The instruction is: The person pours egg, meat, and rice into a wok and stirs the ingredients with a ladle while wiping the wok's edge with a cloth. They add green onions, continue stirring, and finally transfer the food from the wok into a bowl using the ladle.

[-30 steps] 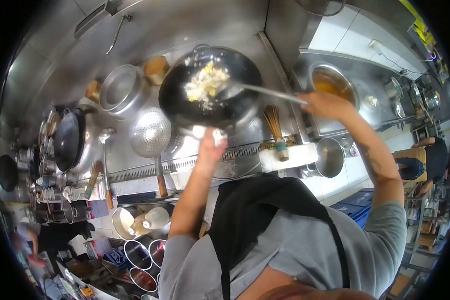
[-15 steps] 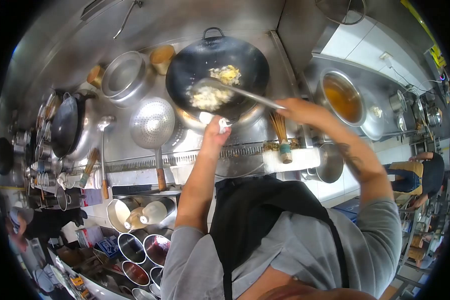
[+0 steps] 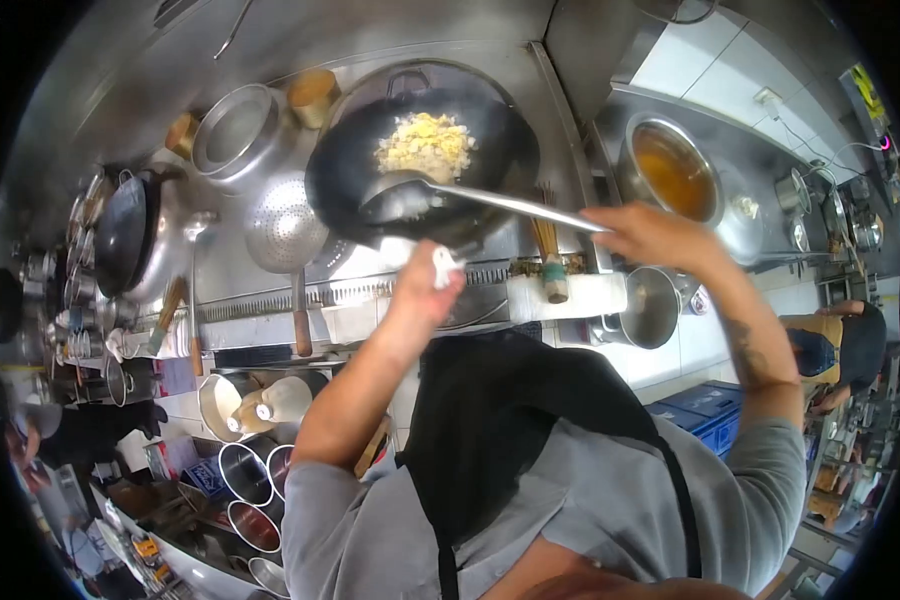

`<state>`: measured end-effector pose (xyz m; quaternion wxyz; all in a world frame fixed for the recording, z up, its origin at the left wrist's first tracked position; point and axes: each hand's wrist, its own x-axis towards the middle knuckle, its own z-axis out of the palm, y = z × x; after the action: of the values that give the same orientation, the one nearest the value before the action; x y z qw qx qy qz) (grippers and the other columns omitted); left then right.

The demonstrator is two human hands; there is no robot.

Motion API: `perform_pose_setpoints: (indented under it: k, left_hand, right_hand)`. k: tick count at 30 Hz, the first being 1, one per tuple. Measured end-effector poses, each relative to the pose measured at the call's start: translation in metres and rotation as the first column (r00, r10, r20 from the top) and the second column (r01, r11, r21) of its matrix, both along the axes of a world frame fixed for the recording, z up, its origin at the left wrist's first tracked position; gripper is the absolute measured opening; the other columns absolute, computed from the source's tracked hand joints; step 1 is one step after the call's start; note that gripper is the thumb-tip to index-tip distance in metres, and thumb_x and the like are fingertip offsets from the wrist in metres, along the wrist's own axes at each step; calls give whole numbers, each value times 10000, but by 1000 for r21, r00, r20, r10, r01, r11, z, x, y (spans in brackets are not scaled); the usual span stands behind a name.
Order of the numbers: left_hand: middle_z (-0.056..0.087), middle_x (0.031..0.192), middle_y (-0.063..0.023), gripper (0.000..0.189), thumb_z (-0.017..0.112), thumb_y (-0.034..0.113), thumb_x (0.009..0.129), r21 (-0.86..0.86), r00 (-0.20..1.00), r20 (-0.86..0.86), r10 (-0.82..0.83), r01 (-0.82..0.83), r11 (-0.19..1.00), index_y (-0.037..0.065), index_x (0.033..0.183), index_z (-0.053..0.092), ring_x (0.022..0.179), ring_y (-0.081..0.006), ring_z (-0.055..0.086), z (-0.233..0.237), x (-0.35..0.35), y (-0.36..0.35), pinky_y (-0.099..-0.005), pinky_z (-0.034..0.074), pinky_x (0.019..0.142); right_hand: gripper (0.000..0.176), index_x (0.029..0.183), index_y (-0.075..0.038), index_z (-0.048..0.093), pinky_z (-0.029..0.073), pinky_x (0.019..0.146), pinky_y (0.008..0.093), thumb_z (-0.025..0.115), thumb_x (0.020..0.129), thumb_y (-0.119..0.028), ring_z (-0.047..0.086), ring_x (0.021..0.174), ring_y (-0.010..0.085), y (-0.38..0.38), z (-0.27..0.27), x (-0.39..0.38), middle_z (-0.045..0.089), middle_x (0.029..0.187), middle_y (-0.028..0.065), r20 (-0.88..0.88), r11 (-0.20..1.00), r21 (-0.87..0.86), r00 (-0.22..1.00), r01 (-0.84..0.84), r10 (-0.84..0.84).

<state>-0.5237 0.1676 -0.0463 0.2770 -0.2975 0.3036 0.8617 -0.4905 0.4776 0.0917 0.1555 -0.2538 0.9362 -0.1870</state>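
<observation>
A black wok (image 3: 341,178) is tilted over the stove, with a round rim showing behind its far edge. My left hand (image 3: 422,285) is closed round a white cloth (image 3: 444,268) at the wok's near edge; the handle beneath is hidden. Yellow and white chopped food (image 3: 427,146), which looks like egg pieces, lies bunched in the far half of the wok. With my right hand (image 3: 652,236) I grip the long handle of a metal cooking ladle (image 3: 510,203). Its bowl is inside the wok, on the near side of the food, with a little white food by it.
Left of the wok are a perforated skimmer (image 3: 288,228), stacked metal bowls (image 3: 235,130) and a second wok (image 3: 122,235). A bamboo brush (image 3: 554,270) stands near my right hand. Further right sits a bowl of amber liquid (image 3: 672,175). Other people are at both sides.
The wok has shifted toward me and tilted, uncovering the rim behind it. The food has gathered at the far side. My right hand has moved right and slightly down with the ladle.
</observation>
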Motion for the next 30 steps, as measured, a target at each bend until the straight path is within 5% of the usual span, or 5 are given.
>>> perform_pose_setpoints:
  k: [11,15,17,21,30]
  left_hand:
    - [601,748,-20,118,517,192,904,34,998,-69,-10,13,999,109,975,563,624,-118,577,-70,77,-6,-258,486,504]
    - [564,845,-40,155,463,40,866,-674,340,-735,-587,-274,686,45,1004,534,703,-108,525,-27,2,-21,-206,434,533]
    - [574,824,-46,128,447,117,899,54,999,-39,11,-9,999,64,980,532,645,-148,539,-15,-8,-16,-222,417,466]
    - [573,784,-82,136,452,196,940,72,998,-36,45,-43,996,83,953,525,648,-212,558,17,-1,-13,-247,407,436]
    - [553,693,-22,76,530,213,889,-46,994,-68,-83,80,996,146,921,516,566,-153,547,-76,50,-21,-251,410,405]
  right_hand:
    - [324,1195,-43,530,495,721,475,504,932,-230,621,801,388,-40,-6,-20,627,826,218,-194,953,190,960,237,-200]
    - [339,1220,-48,524,503,727,461,505,935,-231,632,801,371,-42,18,7,631,838,209,-77,973,184,989,137,-124]
    - [340,1222,-48,524,508,713,449,505,938,-234,637,790,353,-23,32,12,634,826,198,-19,978,203,998,56,-53]
    - [405,1296,-35,500,496,700,375,557,915,-162,635,731,296,-14,10,-5,660,877,179,261,981,125,949,150,-179]
    - [445,1285,29,438,493,707,434,530,924,-215,640,804,358,-38,-71,2,630,918,254,-255,937,-167,904,308,-343]
